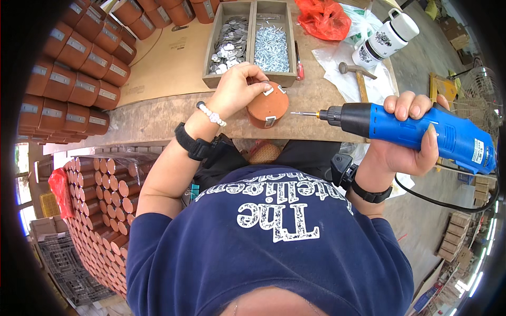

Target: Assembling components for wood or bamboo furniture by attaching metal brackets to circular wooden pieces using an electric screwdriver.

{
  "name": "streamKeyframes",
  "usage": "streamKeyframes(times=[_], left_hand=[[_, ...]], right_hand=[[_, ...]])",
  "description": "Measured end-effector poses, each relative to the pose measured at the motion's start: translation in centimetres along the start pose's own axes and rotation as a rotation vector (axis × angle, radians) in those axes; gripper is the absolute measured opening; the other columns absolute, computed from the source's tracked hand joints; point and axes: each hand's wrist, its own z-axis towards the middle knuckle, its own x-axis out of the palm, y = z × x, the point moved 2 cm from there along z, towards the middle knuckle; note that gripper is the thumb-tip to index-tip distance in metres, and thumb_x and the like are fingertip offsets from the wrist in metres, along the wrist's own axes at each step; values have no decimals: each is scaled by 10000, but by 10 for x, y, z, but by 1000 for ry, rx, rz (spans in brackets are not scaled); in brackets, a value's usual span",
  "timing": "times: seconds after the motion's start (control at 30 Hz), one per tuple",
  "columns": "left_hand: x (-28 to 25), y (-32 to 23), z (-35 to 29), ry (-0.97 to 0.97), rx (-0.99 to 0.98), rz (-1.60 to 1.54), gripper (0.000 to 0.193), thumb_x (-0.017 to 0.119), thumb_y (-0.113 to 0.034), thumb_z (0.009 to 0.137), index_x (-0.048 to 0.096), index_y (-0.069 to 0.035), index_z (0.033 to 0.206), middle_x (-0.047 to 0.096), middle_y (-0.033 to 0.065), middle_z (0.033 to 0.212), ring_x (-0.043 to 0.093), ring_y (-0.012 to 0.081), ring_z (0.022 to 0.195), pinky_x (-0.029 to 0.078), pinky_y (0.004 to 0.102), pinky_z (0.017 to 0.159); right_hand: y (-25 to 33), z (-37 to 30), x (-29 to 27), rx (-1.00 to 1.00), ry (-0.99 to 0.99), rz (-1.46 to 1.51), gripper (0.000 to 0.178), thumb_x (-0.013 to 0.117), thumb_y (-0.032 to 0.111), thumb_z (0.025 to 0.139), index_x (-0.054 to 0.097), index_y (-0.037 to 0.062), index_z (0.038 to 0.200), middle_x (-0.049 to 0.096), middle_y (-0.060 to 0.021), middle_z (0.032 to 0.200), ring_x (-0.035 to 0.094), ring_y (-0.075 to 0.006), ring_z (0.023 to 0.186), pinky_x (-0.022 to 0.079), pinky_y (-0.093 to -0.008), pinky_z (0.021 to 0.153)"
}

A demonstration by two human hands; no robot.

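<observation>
My left hand (236, 87) pinches a small metal bracket (268, 90) at the far-left part of a round reddish-brown block (266, 109). The block lies on the wooden table close to its front edge. Another bracket (270, 121) sits on the block's near rim, and a third shows at its far right. In my right hand (408, 134) is a blue electric screwdriver (448, 132), held level. Its bit (304, 113) points left toward the block, a short gap away from it. The tips of my left fingers are partly hidden behind the thumb.
A divided wooden box (274, 78) beyond the block holds metal brackets and many screws. Right of it lie a red-handled screwdriver (300, 66), a hammer (360, 79), a red bag (324, 20) and a white bottle (394, 32). Stacked brown blocks (84, 89) stand left; a black cord (448, 205) hangs right.
</observation>
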Motion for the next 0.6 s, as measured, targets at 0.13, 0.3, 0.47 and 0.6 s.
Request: streamKeyframes(times=[0.13, 0.3, 0.47, 0.6], left_hand=[[-6, -5, -9, -83, 11, -162, 82, 637, -66, 701, 602, -8, 745, 575, 32, 746, 521, 96, 670, 422, 223, 619], [-14, -23, -22, -178, 142, -52, 58, 625, -40, 692, 606, -24, 744, 587, 51, 727, 541, 144, 677, 419, 253, 647], [-3, -33, -40, -237, 537, 250, 157, 645, -18, 614, 606, -85, 751, 604, 19, 734, 556, 197, 725, 395, 321, 764], [11, -27, -47, -203, 639, 290, 176, 645, -14, 595, 602, -108, 738, 617, -12, 792, 549, 181, 828, 367, 385, 825]], right_hand=[[1, -1, 0, 7, 22, 1, 483, 437, 163, 738, 287, 9, 1170, 474, -127, 794, 481, -227, 673, 437, -407, 622], [2, -3, 2, 26, 10, -36, 478, 460, 176, 729, 326, 20, 1160, 466, -108, 796, 464, -205, 686, 415, -379, 642], [0, -4, 0, 15, 8, 16, 500, 430, 163, 745, 275, 20, 1198, 472, -130, 809, 481, -230, 677, 438, -412, 626], [-1, -4, 1, 24, 22, -4, 495, 428, 165, 748, 274, 24, 1197, 473, -129, 811, 481, -231, 684, 437, -416, 626]])
